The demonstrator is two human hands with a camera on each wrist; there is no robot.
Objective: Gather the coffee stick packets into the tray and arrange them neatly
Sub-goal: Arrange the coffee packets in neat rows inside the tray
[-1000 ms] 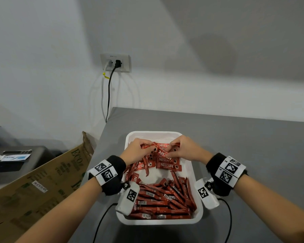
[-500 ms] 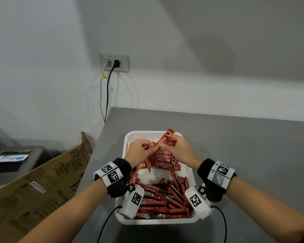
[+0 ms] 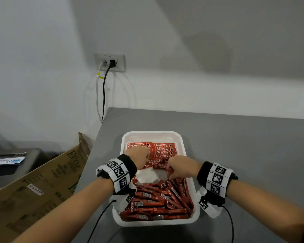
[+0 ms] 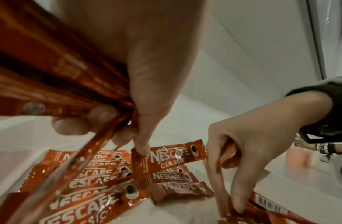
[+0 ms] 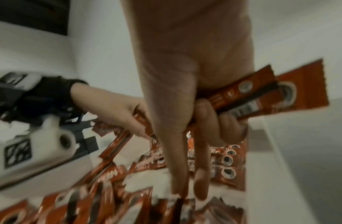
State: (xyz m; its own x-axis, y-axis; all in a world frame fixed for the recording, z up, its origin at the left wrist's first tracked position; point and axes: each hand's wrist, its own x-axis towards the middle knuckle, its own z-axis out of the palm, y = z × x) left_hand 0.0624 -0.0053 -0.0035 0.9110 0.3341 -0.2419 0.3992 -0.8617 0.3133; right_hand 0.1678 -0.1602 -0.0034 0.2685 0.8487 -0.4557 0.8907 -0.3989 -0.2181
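A white tray (image 3: 189,183) on the grey table holds red coffee stick packets: a neat stack (image 3: 162,149) at its far end and a loose heap (image 3: 158,202) at its near end. My left hand (image 3: 139,156) grips a bundle of packets (image 4: 57,84) in its curled fingers, and its thumb presses a flat packet (image 4: 170,156) on the stack. My right hand (image 3: 178,166) holds two packets (image 5: 262,92) in its curled fingers, while its thumb and forefinger (image 5: 178,174) reach down to the loose heap (image 5: 101,197).
The grey table (image 3: 244,146) stretches to the right of the tray. A cardboard box (image 3: 42,185) leans at the table's left edge. A wall socket (image 3: 110,62) with cables sits on the wall behind. Wrist camera cables (image 3: 98,221) trail toward me.
Both hands have drawn back from the far end toward the tray's middle. The packet held up by the right hand half a second ago is no longer raised. The stack looks flatter and neater.
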